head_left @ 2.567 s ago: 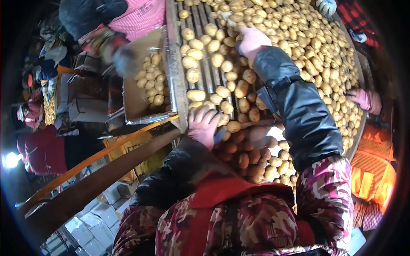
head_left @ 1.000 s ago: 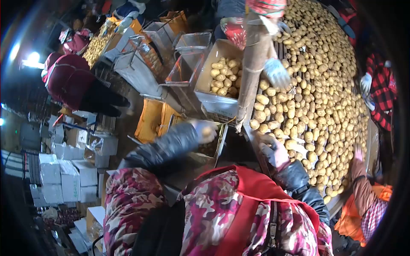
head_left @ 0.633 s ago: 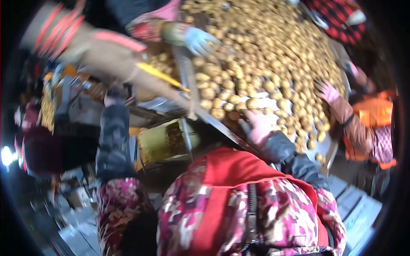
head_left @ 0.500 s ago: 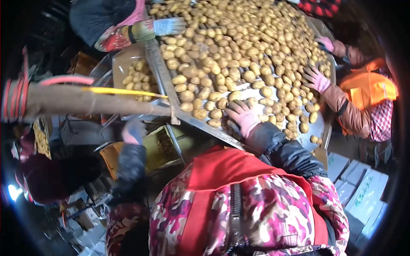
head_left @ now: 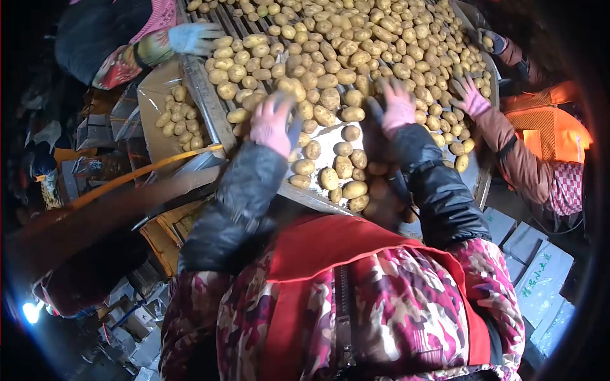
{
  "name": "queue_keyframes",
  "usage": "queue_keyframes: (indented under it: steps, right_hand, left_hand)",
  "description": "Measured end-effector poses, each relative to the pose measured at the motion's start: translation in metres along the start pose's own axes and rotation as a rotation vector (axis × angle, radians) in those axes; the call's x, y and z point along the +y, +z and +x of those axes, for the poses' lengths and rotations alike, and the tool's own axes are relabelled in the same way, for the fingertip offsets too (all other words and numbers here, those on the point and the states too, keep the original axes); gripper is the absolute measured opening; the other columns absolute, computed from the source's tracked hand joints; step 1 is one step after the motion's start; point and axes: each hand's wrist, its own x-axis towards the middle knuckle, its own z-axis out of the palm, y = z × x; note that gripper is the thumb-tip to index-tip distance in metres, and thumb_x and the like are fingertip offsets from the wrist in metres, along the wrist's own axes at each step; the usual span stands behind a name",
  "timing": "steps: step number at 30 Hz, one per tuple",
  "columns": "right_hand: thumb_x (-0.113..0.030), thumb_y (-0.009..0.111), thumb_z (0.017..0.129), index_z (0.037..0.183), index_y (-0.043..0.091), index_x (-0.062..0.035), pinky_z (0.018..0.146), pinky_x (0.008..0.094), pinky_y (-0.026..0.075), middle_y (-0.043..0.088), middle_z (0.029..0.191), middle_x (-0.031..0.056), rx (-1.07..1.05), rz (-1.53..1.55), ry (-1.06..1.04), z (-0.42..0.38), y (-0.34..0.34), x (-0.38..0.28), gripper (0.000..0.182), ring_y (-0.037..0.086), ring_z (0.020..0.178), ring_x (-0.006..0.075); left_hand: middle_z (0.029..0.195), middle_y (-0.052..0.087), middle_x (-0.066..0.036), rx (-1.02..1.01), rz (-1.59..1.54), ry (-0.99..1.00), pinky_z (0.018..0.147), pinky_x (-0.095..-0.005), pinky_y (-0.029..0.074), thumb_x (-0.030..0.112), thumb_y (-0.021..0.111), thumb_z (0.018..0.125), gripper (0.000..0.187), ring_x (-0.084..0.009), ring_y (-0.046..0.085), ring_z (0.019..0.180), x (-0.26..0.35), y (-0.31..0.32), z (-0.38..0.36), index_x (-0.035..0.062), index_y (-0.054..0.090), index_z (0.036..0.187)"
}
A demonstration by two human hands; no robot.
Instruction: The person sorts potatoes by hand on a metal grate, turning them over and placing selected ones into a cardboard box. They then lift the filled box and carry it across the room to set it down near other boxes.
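A roller sorting table (head_left: 202, 95) carries a dense layer of yellow potatoes (head_left: 330, 63). My left hand (head_left: 272, 122), in a pink glove, reaches over the table's near-left part with fingers spread, just above a cluster of potatoes. My right hand (head_left: 396, 106), also pink-gloved, rests with open fingers on potatoes further right. Neither hand visibly holds one. Both sleeves are dark and padded over a red and pink camouflage jacket.
A co-worker's white-gloved hand (head_left: 194, 37) rests at the table's left rim, above a cardboard box of potatoes (head_left: 176, 117). Another person in an orange vest (head_left: 549, 130) reaches in from the right with a pink glove (head_left: 469, 96). White boxes (head_left: 540, 279) are stacked below right.
My left hand has come up from the box below the table's left side onto the potatoes. My right hand has moved further up the table. The view has swung back over the table.
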Motion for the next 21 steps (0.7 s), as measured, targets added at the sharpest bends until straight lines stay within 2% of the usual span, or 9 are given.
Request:
queue_keyframes:
  steps: [4,7,10,11,13,14,17,19,21]
  right_hand:
    - [-0.049,0.059,0.097,0.151,0.049,-0.0204,0.12,0.0693,0.02,0.045,0.156,0.0126,-0.181,-0.071,-0.061,-0.017,-0.01,-0.051,0.062,0.02,0.149,0.0543]
    - [-0.05,0.063,0.095,0.149,0.051,-0.0203,0.119,0.0658,0.025,0.052,0.149,0.0153,-0.206,0.02,-0.27,-0.053,-0.011,-0.037,0.063,0.042,0.141,0.0459]
    - [-0.041,0.07,0.091,0.14,0.058,-0.0122,0.114,0.0594,0.034,0.061,0.136,0.016,-0.414,0.138,-0.475,-0.079,-0.029,-0.018,0.058,0.06,0.121,0.0354]
    - [-0.035,0.069,0.092,0.133,0.062,-0.0096,0.104,0.0545,0.043,0.065,0.125,0.0172,-0.27,0.292,-0.61,-0.068,-0.037,-0.01,0.048,0.063,0.113,0.0376]
    - [-0.03,0.067,0.094,0.124,0.065,-0.0076,0.092,0.0489,0.051,0.068,0.112,0.0178,-0.412,0.381,-0.415,-0.023,-0.074,-0.018,0.038,0.065,0.103,0.0399]
    - [-0.026,0.067,0.093,0.119,0.065,-0.0061,0.082,0.0459,0.054,0.067,0.103,0.0194,-0.326,0.442,-0.43,0.002,-0.067,-0.005,0.033,0.065,0.096,0.0409]
    - [-0.031,0.074,0.09,0.135,0.063,-0.0116,0.098,0.0486,0.05,0.063,0.129,0.0198,0.153,0.246,-0.232,0.075,-0.024,0.013,0.051,0.06,0.116,0.0422]
    - [-0.052,0.069,0.091,0.148,0.054,-0.0187,0.119,0.054,0.035,0.042,0.157,0.0228,0.043,0.132,-0.041,0.13,-0.013,0.011,0.067,0.039,0.145,0.0447]
    - [-0.061,0.062,0.092,0.148,0.055,-0.0212,0.122,0.0608,0.028,0.036,0.162,0.0214,-0.099,0.079,0.118,0.152,-0.022,-0.017,0.069,0.027,0.152,0.0464]
  left_hand:
    - [0.142,0.056,-0.017,-0.073,0.173,-0.143,0.103,-0.0503,0.049,0.026,0.068,0.09,0.053,-0.04,0.058,0.124,-0.024,0.036,0.047,0.0191,0.059,0.142]
    - [0.133,0.059,-0.022,-0.207,0.264,-0.227,0.098,-0.0491,0.053,0.025,0.074,0.088,0.048,-0.0415,0.063,0.115,-0.034,0.042,0.065,0.0196,0.065,0.135]
    - [0.119,0.065,-0.022,-0.059,-0.222,-0.184,0.09,-0.0459,0.056,0.02,0.081,0.083,0.042,-0.0419,0.067,0.104,-0.018,0.029,0.045,0.0149,0.071,0.123]
    - [0.115,0.067,-0.021,0.022,-0.281,-0.061,0.089,-0.0428,0.056,0.016,0.079,0.084,0.04,-0.0392,0.068,0.101,-0.015,0.029,0.033,0.0097,0.07,0.123]
    - [0.114,0.069,-0.01,-0.089,-0.758,-0.225,0.091,-0.0387,0.056,0.014,0.072,0.091,0.039,-0.0248,0.067,0.102,-0.008,0.037,-0.004,-0.0004,0.065,0.127]
    - [0.113,0.068,-0.008,-0.252,-1.116,-0.695,0.092,-0.0379,0.057,0.018,0.067,0.096,0.041,-0.0244,0.064,0.107,0.025,0.012,-0.014,-0.0016,0.061,0.131]
    - [0.132,0.056,-0.01,-0.559,-1.89,-1.106,0.088,-0.0375,0.058,0.027,0.057,0.105,0.05,-0.0246,0.061,0.112,0.016,0.039,-0.066,0.0054,0.045,0.149]
    - [0.123,0.06,-0.011,-0.754,-1.669,-0.949,0.086,-0.0353,0.056,0.034,0.057,0.104,0.051,-0.0221,0.062,0.108,0.038,0.03,-0.071,0.0046,0.046,0.144]
    - [0.118,0.063,-0.013,-0.793,-1.699,-0.928,0.087,-0.0354,0.054,0.038,0.057,0.104,0.051,-0.0217,0.063,0.106,0.054,0.025,-0.072,0.0032,0.048,0.14]
